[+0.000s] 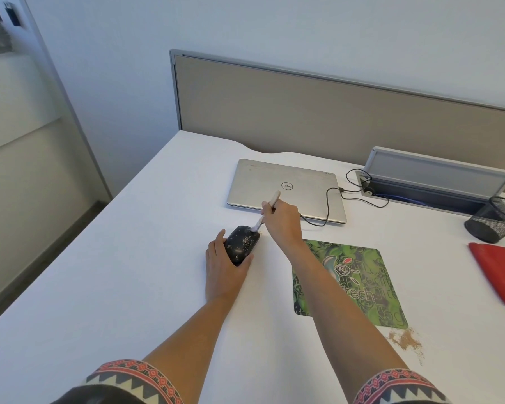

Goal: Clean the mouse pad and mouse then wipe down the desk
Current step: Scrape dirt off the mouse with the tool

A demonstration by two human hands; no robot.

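Near the middle of the frame the black mouse (242, 244) lies on the white table (129, 258), off the green mouse pad (362, 284), which sits to its lower right. The mouse's long axis runs from lower left to upper right, and pale crumbs dot its back. The left hand (222, 268) cups the mouse's near end, its grip closed around the body with the thumb on the left flank and fingers on the right side. The right hand (282, 218) comes in from the upper right, forearm crossing over the pad's left edge, its grip pinched on the handle of a small brush (267, 209) whose bristles touch the mouse's far end. The coming stroke probably has to run along that long axis, toward the holding hand or off to one side. A patch of brown dust (405, 339) lies on the table just below the pad's lower right corner, not yet cleared.
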